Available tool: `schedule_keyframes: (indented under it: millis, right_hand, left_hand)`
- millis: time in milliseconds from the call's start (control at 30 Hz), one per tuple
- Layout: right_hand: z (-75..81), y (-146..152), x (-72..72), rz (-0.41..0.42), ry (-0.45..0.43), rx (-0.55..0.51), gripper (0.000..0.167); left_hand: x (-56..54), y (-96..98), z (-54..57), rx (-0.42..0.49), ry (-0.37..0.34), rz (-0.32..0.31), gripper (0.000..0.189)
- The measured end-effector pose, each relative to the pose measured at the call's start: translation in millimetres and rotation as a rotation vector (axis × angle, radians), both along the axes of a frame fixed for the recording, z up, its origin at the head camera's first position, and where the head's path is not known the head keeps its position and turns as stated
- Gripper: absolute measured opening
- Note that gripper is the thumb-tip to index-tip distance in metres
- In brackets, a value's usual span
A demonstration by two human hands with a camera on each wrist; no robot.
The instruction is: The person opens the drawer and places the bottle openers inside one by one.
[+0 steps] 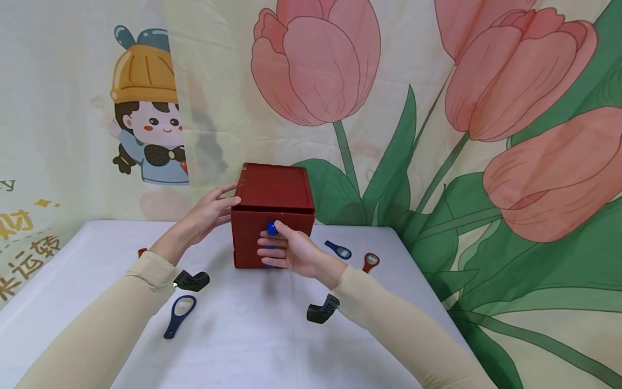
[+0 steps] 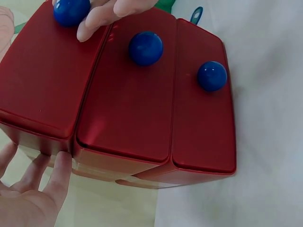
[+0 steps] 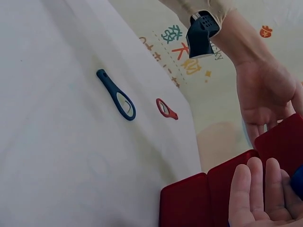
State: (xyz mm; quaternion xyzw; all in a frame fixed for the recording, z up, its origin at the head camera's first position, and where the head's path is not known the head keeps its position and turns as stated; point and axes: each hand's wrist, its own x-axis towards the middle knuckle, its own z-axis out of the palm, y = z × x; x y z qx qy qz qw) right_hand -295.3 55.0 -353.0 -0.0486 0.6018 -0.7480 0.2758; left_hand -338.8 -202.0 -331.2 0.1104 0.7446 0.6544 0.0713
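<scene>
A red three-drawer box (image 1: 274, 186) stands at the back of the table, a round blue knob (image 2: 146, 48) on each drawer front. My right hand (image 1: 301, 251) pinches the top drawer's knob (image 1: 272, 228) between thumb and index finger, its other fingers extended across the front. A narrow dark slit shows between that drawer's front and the box's top. Against the box's left side, my left hand (image 1: 209, 213) rests with fingers spread, the fingertips touching the wall beside the top drawer (image 2: 45, 75).
A blue magnifying glass (image 1: 171, 326) lies at the front left, with a red one (image 3: 171, 114) farther back, mostly hidden by the left arm in the head view. Right of the box lie another blue magnifying glass (image 1: 332, 247) and a red one (image 1: 367, 267). A printed curtain (image 1: 218, 108) hangs behind.
</scene>
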Motion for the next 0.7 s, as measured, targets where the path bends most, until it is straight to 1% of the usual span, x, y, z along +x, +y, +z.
schedule_keyframes:
  millis: [200, 433, 700]
  right_hand:
    - [0.1, -1, -5.3, -0.012, 0.003, 0.006, 0.056]
    - [-1.8, -1, -10.7, -0.027, 0.003, -0.001, 0.054]
    - [-2.8, -2, -14.2, -0.035, 0.004, -0.003, 0.055]
  left_hand:
    - [-0.3, 0.3, 1.2, 0.003, -0.002, 0.002, 0.077]
    - [-0.7, 1.9, -0.1, -0.007, 0.003, 0.003, 0.081]
    - [-0.3, 2.1, -0.9, -0.019, 0.000, 0.020, 0.082]
